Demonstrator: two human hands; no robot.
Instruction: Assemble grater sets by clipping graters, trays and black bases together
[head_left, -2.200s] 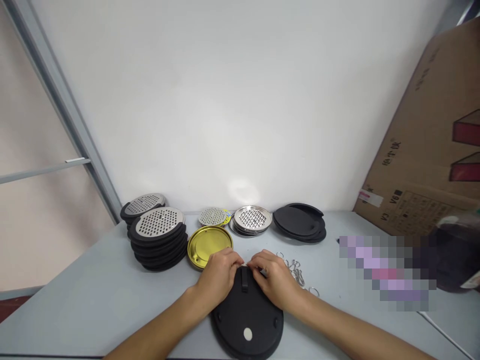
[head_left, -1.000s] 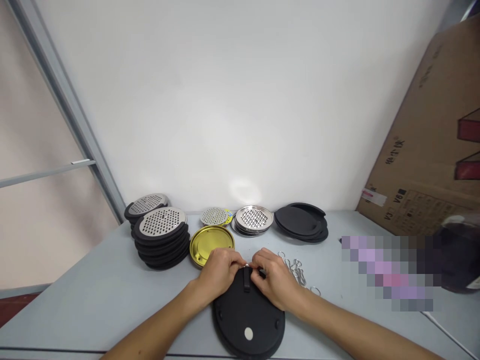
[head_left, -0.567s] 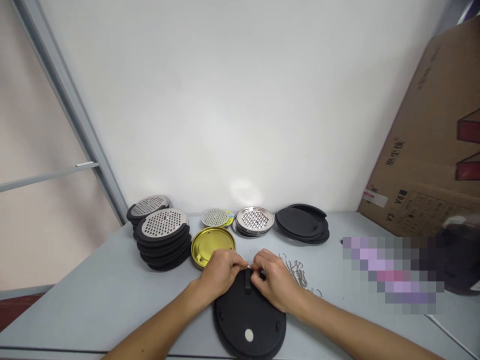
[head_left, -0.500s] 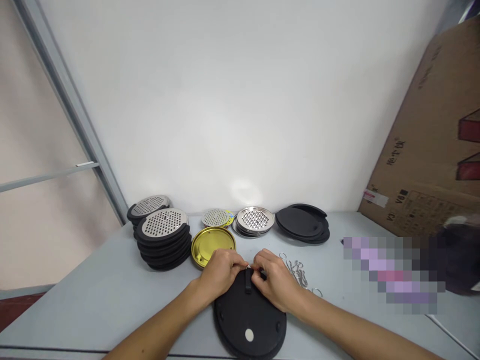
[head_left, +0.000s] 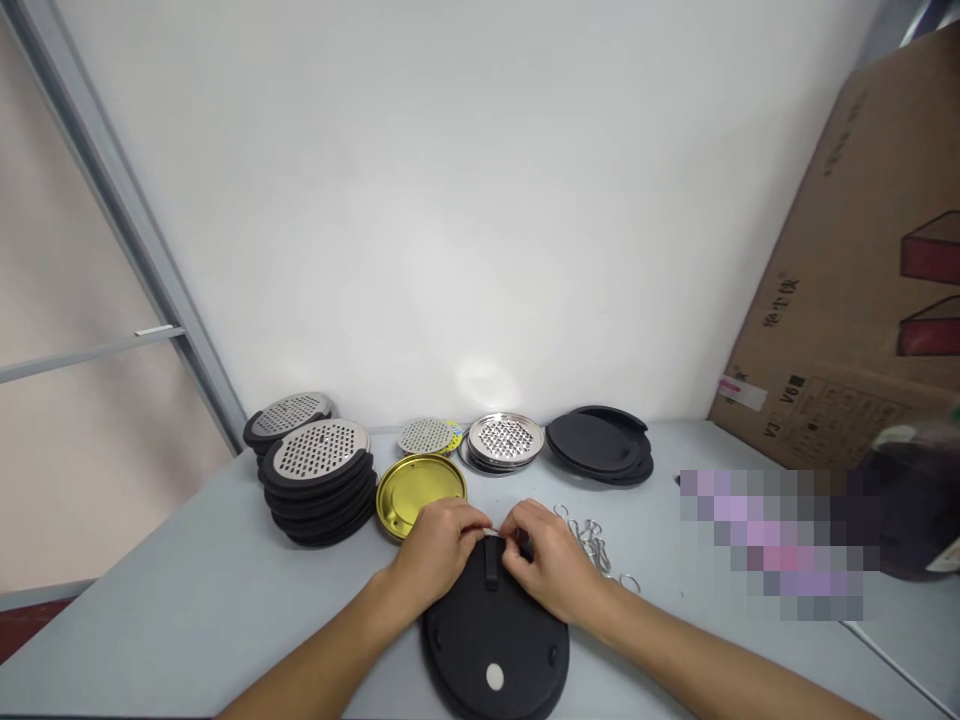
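A round black plastic base (head_left: 495, 640) lies on the table right in front of me, with a pale oval spot and a short raised strap (head_left: 491, 566) at its far end. My left hand (head_left: 441, 548) is closed in a pinch at that far end, beside the strap. From the other side my right hand (head_left: 546, 555) pinches at the same place. Between the fingertips a small shiny metal piece (head_left: 491, 532) shows, mostly hidden by the fingers. Several metal wire rings and hooks (head_left: 592, 545) lie loose just beyond my right hand.
A gold-coloured round dish (head_left: 412, 488) sits beyond my left hand. At the left are stacked black holders with grater discs (head_left: 321, 450). Loose metal grater discs (head_left: 504, 440) and black round parts (head_left: 598, 442) lie along the wall. A cardboard box (head_left: 840, 250) stands at right.
The camera view has shifted slightly. Both hands stay at the far end of the black base, still pinching, with only slight finger movement around the metal piece.
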